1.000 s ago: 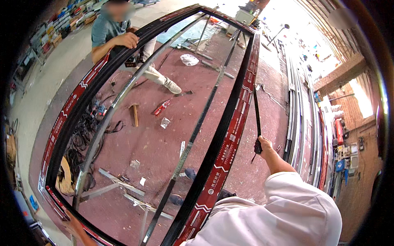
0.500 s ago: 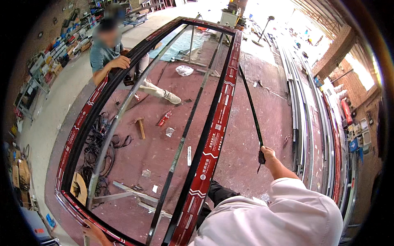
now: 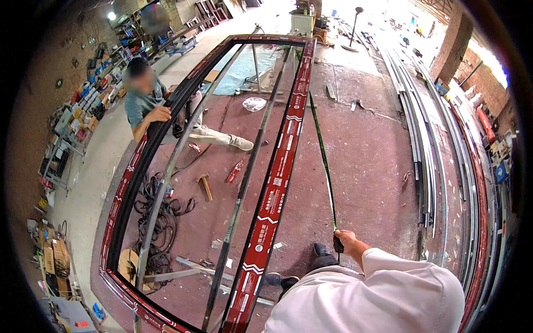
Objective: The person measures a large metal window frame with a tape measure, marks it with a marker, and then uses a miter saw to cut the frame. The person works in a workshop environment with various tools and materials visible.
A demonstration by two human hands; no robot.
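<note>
A large rectangular frame (image 3: pixel 270 202), dark inside and wrapped in red printed film, lies raised on metal bars (image 3: pixel 162 205) in front of me. My right hand (image 3: pixel 346 240) is closed round the dark case of a tape measure (image 3: pixel 338 245), to the right of the frame. Its green blade (image 3: pixel 323 150) runs out taut toward the far part of the frame's right side; the far end of the blade cannot be made out. My left hand is out of sight. Across the frame, a co-worker's hand (image 3: pixel 160 114) rests on the left side.
The co-worker (image 3: pixel 145 100) crouches left, one leg under the frame. Beneath it lie a hammer (image 3: pixel 205 187), a red-wrapped piece (image 3: pixel 235 171), tangled black cables (image 3: pixel 161 222) and a white plastic bag (image 3: pixel 254 104). Long metal profiles (image 3: pixel 422 144) line the right; stocked shelves (image 3: pixel 78 119) stand left.
My right hand and the tape case have come nearer to me and slightly left, with the blade still out. My left hand has left the near end of the frame. My view has shifted.
</note>
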